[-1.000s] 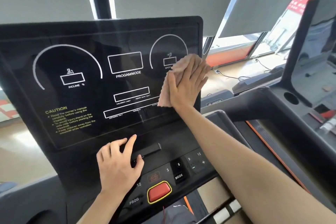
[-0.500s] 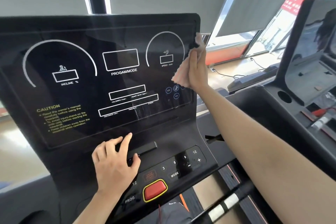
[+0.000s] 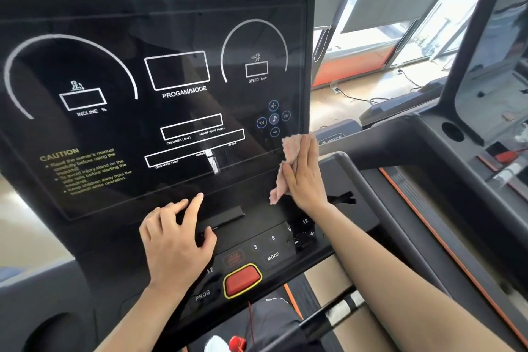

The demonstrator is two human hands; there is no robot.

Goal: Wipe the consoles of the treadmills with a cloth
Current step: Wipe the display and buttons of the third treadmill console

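Head view: the right hand (image 3: 304, 171), fingers flat, presses the crumpled pale pink cloth (image 3: 289, 148) onto the glossy black treadmill console's (image 3: 171, 37) lower right corner to wipe it, while the relaxed, empty left hand (image 3: 174, 243) apparently steadies the panel.

Pink cloth (image 3: 281, 177), blk console (image 3: 160, 23).

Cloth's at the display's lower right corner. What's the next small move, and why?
Probably slide the right hand leftward, keeping the pink cloth flat along the bottom strip of the display panel. The cloth is pressed at the panel's lower right corner, and a pale streak shows near the DISTANCE box. The left hand rests on the console below.
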